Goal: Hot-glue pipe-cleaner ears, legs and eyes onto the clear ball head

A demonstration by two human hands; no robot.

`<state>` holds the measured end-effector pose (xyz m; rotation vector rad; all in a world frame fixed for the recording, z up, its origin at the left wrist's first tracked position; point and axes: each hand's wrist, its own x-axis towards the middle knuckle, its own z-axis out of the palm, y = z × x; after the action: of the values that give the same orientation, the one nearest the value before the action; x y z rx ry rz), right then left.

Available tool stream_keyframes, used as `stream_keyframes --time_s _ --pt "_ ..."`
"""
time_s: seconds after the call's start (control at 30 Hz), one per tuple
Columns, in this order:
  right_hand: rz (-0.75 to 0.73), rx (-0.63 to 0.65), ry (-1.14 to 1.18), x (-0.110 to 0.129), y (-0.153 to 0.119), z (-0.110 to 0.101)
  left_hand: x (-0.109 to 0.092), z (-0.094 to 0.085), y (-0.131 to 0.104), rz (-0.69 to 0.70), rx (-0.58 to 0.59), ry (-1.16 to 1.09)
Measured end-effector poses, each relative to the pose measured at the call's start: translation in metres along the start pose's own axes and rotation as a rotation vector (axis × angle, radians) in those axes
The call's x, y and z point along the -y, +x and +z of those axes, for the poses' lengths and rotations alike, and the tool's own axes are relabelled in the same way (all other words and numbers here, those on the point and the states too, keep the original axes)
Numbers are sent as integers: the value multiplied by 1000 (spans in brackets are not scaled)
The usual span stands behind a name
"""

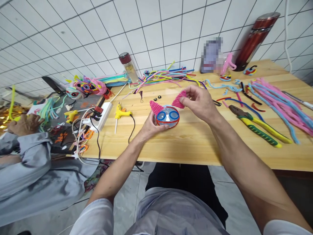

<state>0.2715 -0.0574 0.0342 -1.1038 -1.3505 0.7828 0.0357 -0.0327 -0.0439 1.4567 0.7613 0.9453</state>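
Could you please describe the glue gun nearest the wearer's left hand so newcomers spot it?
On the pale wooden table, find the white power strip. Just to its right lies the glue gun, yellow with a black cord. The other yellow one lies on a dark surface.

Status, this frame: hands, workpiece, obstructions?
Left hand gripping blue, red-trimmed round face. Right hand pinching pink ear near its rim. Black beads just beyond, seemingly not in the way.

red thermos [254, 42] near white tiled wall [168, 19], red-capped glass bottle [131, 70], white power strip [105, 114]
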Motion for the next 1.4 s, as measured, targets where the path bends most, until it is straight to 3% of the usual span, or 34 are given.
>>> stream_keyframes --time_s 0.5,1.1,1.4 --pt "-27 22 -112 -14 -2 13 4 -1 -2 39 45 22" --pt "-15 6 -115 -15 -3 16 5 -2 -1 34 18 32" --pt "-30 46 -247 -19 -4 14 7 -1 -1 37 28 19"
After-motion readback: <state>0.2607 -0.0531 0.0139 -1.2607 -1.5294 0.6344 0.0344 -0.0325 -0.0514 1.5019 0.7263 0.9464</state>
